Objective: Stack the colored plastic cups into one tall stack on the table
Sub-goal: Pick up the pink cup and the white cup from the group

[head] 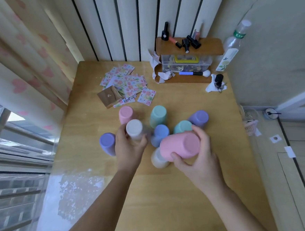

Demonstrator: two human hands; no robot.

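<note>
— Where are the cups, please?

— They stand upside down in a loose group in the middle of the wooden bench (153, 196). At the far left there is a pink cup (126, 114), and just in front of it a white cup (134, 129). A purple cup (107, 143) is at the left edge of the group. In the middle I see a green cup (158, 116) and a blue cup (160, 134); to the right a second green cup (182, 126) and a second purple cup (199, 118).

— And what do the hands do?

— The left hand (128, 149) is closed around the side of the white cup, with the fingers wrapped on it. The right hand (198, 159) grips another pink cup (181, 145), with the thumb on the near side and the fingers over the bottom. This cup is tilted and lifted above another white cup (158, 159), which it hides partly. I cannot tell if the two touch.

— Anything else on the bench?

— Yes, behind the cups lies a heap of colourful cards (127, 81) beside a brown box (109, 96). In the far right corner there is a wooden shelf (188, 47) with dark small bottles (188, 40) on top, and a clear plastic bottle (232, 48) stands beside it.
</note>
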